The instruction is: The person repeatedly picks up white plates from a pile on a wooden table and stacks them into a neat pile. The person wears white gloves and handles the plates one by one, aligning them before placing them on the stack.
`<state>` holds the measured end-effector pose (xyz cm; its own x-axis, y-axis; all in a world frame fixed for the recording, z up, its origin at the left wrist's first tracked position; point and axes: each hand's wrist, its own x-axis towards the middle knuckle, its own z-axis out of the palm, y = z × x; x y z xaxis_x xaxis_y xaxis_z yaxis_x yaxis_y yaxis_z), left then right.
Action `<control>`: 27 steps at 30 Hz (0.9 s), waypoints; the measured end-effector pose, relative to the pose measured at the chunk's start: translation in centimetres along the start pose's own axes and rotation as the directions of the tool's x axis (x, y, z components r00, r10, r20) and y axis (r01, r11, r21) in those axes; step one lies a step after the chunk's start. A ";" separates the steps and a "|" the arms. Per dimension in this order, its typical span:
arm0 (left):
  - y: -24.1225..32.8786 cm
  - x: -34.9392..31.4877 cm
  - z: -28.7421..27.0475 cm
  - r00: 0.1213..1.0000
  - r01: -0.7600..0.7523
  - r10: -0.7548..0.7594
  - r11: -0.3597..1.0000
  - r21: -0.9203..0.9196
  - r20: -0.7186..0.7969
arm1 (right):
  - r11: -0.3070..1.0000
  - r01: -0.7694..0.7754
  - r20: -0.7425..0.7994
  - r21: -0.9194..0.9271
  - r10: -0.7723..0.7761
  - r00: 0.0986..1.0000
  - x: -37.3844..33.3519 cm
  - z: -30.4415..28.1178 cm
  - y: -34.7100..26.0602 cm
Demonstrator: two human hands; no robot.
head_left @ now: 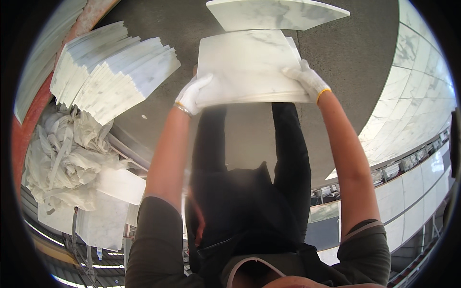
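White marble tiles [247, 65] are held in front of my legs, gripped at their two side edges. At the right a second edge shows behind the front face, so more than one tile seems to be in the grip; how many I cannot tell. My left hand [194, 92], in a white knit glove, is closed on the left edge with its thumb on the face. My right hand [307, 80], gloved alike with a yellow cuff, clasps the right edge, its fingers partly hidden. Just beyond lies another marble slab [276, 14], white with grey veins.
Several marble tiles stand in leaning rows [113, 67] on the left, beside a red beam [36, 115]. Crumpled clear plastic sheeting [67, 153] is heaped nearer. Tiles laid edge to edge [403, 86] cover a surface at the right. The floor [355, 62] is grey.
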<state>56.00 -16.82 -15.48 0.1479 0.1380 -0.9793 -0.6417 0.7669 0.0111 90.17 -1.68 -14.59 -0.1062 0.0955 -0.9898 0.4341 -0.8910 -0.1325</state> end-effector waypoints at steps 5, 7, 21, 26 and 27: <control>-1.3 -1.5 1.6 0.999 -0.045 0.045 0.999 -0.032 0.019 | 0.995 0.097 -0.052 0.023 -0.095 0.994 -1.2 0.0 0.4; -2.0 -1.9 2.2 0.996 -0.085 0.087 0.994 -0.062 0.031 | 0.991 0.120 0.014 0.061 -0.121 0.993 -1.9 -1.0 -0.1; -2.6 1.3 7.9 0.991 -0.051 0.056 0.998 -0.047 0.124 | 0.992 0.108 -0.147 0.064 -0.098 0.984 -5.2 -7.2 0.6; 0.0 1.7 9.0 0.997 -0.012 0.010 1.000 0.024 0.079 | 0.995 0.067 -0.138 -0.078 -0.078 0.987 -4.3 -8.1 -2.4; 0.5 1.4 9.2 0.999 -0.007 0.004 0.998 0.061 0.043 | 0.994 0.064 -0.129 -0.088 -0.075 0.989 -4.1 -8.0 -3.0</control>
<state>62.82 -10.42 -15.02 0.1773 0.1680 -0.9697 -0.5953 0.8029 0.0302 96.49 4.13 -10.52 -0.0223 0.2187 -0.9755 0.5032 -0.8407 -0.2000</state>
